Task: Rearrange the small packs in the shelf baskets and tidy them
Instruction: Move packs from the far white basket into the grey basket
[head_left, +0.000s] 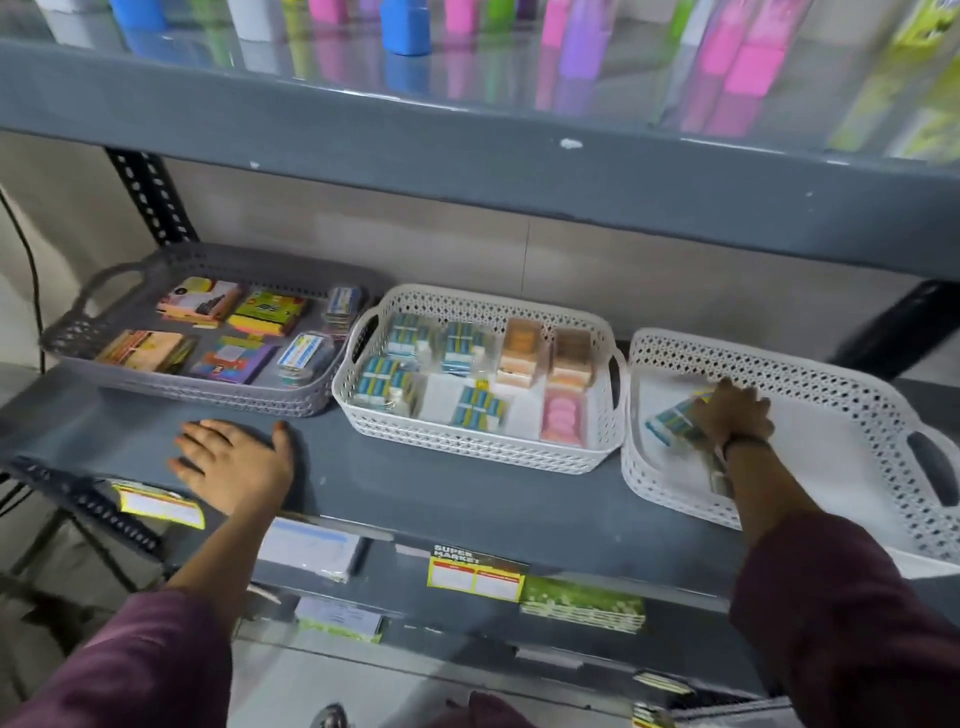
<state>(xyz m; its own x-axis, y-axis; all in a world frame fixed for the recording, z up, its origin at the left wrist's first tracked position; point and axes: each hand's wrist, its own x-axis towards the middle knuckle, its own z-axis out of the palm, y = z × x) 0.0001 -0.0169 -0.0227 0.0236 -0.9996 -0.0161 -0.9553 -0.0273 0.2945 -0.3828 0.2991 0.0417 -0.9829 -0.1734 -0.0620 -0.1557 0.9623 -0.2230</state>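
Three baskets stand on the grey shelf. The grey basket at the left holds colourful packs and small blue-and-white packs. The middle white basket holds several blue-striped packs, orange boxes and a pink pack. My right hand reaches into the right white basket and grips a blue-striped pack near its left wall. My left hand lies flat on the shelf in front of the grey basket, fingers spread, holding nothing.
An upper shelf overhangs the baskets, with blurred pink, blue and green bottles on it. Price labels hang on the shelf's front edge. More packets lie on the shelf below. A perforated black upright stands at the back left.
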